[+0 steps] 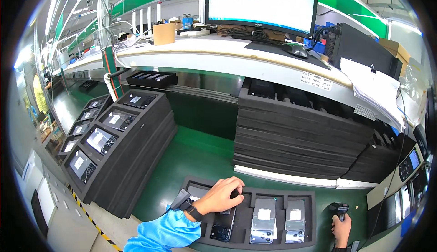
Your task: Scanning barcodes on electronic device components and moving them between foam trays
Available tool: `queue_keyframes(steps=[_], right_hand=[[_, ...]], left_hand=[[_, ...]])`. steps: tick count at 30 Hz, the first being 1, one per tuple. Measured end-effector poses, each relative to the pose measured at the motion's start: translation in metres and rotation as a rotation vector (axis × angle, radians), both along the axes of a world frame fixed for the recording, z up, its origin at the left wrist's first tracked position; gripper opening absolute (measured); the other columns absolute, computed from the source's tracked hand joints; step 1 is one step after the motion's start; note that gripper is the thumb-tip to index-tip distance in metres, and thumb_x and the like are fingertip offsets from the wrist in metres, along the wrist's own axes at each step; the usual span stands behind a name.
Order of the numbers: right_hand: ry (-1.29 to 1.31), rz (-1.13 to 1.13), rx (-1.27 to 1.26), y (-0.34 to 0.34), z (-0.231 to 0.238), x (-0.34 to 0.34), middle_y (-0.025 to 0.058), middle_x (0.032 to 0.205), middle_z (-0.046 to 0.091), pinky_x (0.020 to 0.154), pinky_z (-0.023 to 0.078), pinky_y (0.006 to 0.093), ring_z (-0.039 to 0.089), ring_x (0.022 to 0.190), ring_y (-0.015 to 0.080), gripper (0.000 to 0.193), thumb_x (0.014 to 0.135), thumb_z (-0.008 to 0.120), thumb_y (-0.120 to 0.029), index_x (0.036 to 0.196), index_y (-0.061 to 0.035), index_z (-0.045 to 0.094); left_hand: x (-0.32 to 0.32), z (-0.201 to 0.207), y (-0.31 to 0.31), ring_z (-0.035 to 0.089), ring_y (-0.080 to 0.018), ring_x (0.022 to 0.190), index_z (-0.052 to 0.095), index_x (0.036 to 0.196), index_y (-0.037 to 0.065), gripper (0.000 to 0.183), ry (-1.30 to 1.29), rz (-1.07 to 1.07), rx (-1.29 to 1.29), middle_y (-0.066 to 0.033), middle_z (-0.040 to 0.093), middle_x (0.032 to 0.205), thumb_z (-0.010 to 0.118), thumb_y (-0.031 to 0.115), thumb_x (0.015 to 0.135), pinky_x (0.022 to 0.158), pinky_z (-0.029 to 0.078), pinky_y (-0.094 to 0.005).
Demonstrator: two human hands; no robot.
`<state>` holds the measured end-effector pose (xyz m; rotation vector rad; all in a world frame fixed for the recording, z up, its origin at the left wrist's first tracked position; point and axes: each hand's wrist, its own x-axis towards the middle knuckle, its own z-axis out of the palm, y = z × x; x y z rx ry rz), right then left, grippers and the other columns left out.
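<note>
My left hand (221, 196), in a blue sleeve with a black wrist strap, reaches over a black foam tray (311, 215) on the green bench. Its fingers curl around something dark that I cannot make out. Directly below is a dark smartphone (222, 231), its camera end toward me and its far end covered by the hand. Two silver smartphones with white labels, a middle one (263, 227) and a right one (295, 224), lie in the slots to the right. Beside the tray, my right hand (341, 230) is closed around the handle of a black barcode scanner (338, 207).
Stacked foam trays with phones (136, 147) rise at the left; a taller black tray stack (296, 133) stands behind. A shelf (182, 54) above carries a monitor (261, 6), a mouse (296, 50) and hanging papers (373, 86). A beige device with a small screen (405, 165) is at right.
</note>
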<state>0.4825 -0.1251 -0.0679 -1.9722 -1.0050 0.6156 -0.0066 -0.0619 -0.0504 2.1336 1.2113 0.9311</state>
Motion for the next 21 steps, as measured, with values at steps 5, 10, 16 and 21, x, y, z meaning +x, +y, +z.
queue_keyframes(steps=[5, 10, 16, 21], right_hand=[[0.055, 0.022, 0.010, 0.000, -0.004, 0.006, 0.0024, 0.062, 0.057, 0.037, 0.039, 0.0266, 0.050, 0.043, 0.0104, 0.011, 0.087, 0.065, -0.012, 0.094, -0.0048, 0.061], [0.035, 0.028, -0.001, 0.000, -0.009, 0.011, 0.0027, 0.063, 0.057, 0.037, 0.039, 0.0261, 0.050, 0.043, 0.0104, 0.014, 0.087, 0.065, -0.013, 0.098, -0.0045, 0.061], [0.024, 0.024, -0.006, -0.001, -0.006, 0.010, 0.0022, 0.063, 0.057, 0.037, 0.038, 0.0257, 0.049, 0.043, 0.0102, 0.015, 0.088, 0.065, -0.015, 0.098, -0.0047, 0.061], [-0.064, 0.101, 0.011, -0.006, 0.003, 0.007, 0.0045, 0.072, 0.065, 0.050, 0.045, 0.0272, 0.058, 0.055, 0.0114, 0.024, 0.095, 0.071, -0.022, 0.104, -0.0001, 0.068]], left_hand=[[0.000, 0.003, -0.001, 0.058, -0.0294, 0.112, 0.054, 0.098, 0.008, 0.023, 0.003, 0.004, -0.011, -0.0098, 0.063, 0.119, 0.068, 0.023, 0.088, 0.098, 0.041, -0.0406], [0.000, 0.001, 0.000, 0.059, -0.0294, 0.111, 0.053, 0.098, 0.008, 0.023, -0.001, 0.006, -0.028, -0.0094, 0.063, 0.118, 0.068, 0.022, 0.088, 0.097, 0.041, -0.0408], [0.001, -0.002, 0.000, 0.059, -0.0286, 0.112, 0.054, 0.100, 0.008, 0.024, -0.006, 0.014, 0.014, -0.0080, 0.064, 0.116, 0.068, 0.023, 0.087, 0.097, 0.041, -0.0409], [0.001, -0.008, 0.003, 0.059, -0.0266, 0.113, 0.062, 0.098, 0.010, 0.018, 0.042, -0.016, 0.057, -0.0049, 0.064, 0.113, 0.066, 0.025, 0.089, 0.098, 0.041, -0.0405]])
